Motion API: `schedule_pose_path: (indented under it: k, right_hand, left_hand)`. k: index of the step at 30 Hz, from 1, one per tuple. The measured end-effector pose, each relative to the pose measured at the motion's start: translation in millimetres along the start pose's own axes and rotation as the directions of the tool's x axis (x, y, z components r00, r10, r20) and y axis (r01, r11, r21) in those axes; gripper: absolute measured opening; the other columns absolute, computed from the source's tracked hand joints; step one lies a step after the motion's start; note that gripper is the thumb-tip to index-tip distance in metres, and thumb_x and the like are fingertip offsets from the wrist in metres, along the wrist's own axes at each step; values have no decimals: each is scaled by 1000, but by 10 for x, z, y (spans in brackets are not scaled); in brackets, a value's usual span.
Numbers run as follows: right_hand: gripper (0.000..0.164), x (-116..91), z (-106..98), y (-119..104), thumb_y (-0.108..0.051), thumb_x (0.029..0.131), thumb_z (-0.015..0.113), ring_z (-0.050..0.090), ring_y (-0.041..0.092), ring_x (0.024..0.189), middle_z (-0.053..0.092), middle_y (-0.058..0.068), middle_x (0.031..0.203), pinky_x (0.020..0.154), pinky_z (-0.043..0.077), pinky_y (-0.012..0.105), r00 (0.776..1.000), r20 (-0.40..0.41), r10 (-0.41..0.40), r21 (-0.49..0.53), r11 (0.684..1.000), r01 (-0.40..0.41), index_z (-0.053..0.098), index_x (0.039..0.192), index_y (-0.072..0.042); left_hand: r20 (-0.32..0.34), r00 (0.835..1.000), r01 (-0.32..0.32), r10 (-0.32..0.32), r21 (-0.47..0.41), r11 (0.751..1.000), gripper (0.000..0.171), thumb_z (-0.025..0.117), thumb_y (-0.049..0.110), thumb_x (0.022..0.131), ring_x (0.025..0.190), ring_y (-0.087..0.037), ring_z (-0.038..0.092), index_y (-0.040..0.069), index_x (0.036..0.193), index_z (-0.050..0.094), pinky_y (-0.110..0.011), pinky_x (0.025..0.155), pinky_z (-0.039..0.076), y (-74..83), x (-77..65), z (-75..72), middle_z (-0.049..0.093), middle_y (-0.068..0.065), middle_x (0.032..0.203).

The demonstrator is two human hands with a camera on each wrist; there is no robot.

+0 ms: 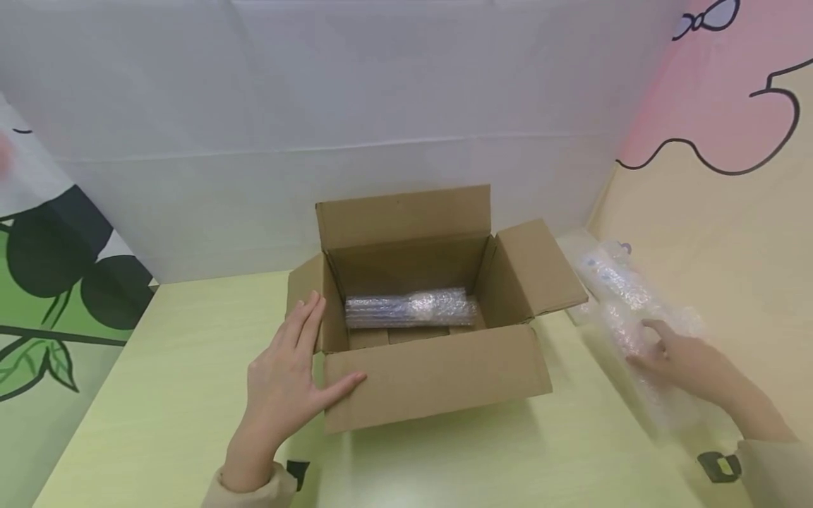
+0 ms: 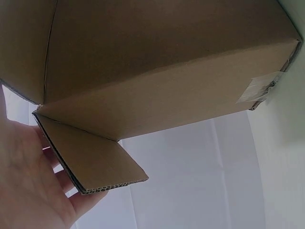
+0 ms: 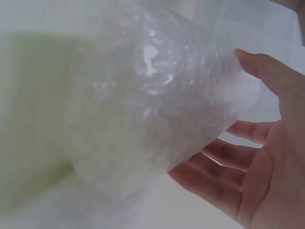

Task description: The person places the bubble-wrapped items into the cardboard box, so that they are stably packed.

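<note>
An open cardboard box [image 1: 438, 377] stands on the table with its flaps folded outward. Inside it lies a bubble-wrapped bundle [image 1: 409, 310], bluish through the plastic. My left hand [image 1: 282, 377] rests at the box's near left corner, fingers straight along the left flap [image 2: 90, 152] and thumb on the front flap. To the right of the box, my right hand [image 1: 689, 363] holds a bubble-wrapped package [image 3: 157, 90], thumb at one edge and fingers around the other side. Its contents are hidden by the wrap, and the fingertips are behind it in the right wrist view.
More bubble wrap [image 1: 612, 275] with bluish marks lies behind the right hand, along the table's right side. A white sheet [image 1: 394, 85] hangs behind the box. Printed panels [image 1: 718, 92] flank the pale green table [image 1: 190, 367] on both sides.
</note>
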State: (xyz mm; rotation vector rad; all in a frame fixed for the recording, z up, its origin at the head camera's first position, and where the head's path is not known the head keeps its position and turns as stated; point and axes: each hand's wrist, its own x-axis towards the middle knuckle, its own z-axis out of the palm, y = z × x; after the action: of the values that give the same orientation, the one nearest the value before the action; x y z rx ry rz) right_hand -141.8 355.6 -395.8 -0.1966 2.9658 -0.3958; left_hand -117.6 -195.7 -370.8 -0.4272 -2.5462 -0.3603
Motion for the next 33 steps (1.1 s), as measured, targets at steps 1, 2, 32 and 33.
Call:
schedule_pose_path:
  k: [1, 2, 32, 33]
  right_hand:
    - [74, -4, -78, -20, -44, 94, 57, 65, 48, 86, 63, 36, 104, 71, 49, 58, 1000, -27, -4, 6, 1000, 4, 32, 139, 8]
    - [73, -5, -160, -44, -43, 94, 58, 64, 50, 88, 62, 39, 107, 69, 50, 58, 998, -55, -10, 12, 1000, 10, 31, 140, 8]
    - [75, 681, -1374, -2570, -53, 84, 67, 52, 14, 56, 65, 8, 113, 44, 37, 26, 728, -138, -672, -434, 701, 566, 38, 146, -24]
    - [75, 735, -1344, -2642, -55, 84, 66, 53, 15, 58, 65, 7, 112, 46, 39, 26, 727, -96, -680, -436, 685, 583, 37, 147, -25]
  left_hand:
    - [0, 1000, -1, 1, 0, 1000, 108, 60, 78, 69, 135, -33, 46, 11, 150, 35, -24, 44, 38, 2, 0, 0, 39, -5, 154]
    - [0, 1000, -1, 1, 0, 1000, 108, 60, 78, 69, 135, -33, 46, 11, 150, 35, -24, 44, 38, 4, 0, -1, 39, -5, 154]
    - [-6, 1000, -6, 6, -5, 1000, 107, 57, 80, 71, 135, -32, 47, 12, 150, 35, -22, 44, 36, 14, 14, -22, 41, -6, 153]
    - [-4, 1000, -5, 5, -4, 1000, 107, 56, 80, 71, 135, -32, 47, 12, 151, 35, -22, 44, 35, 18, 15, -22, 41, -5, 153]
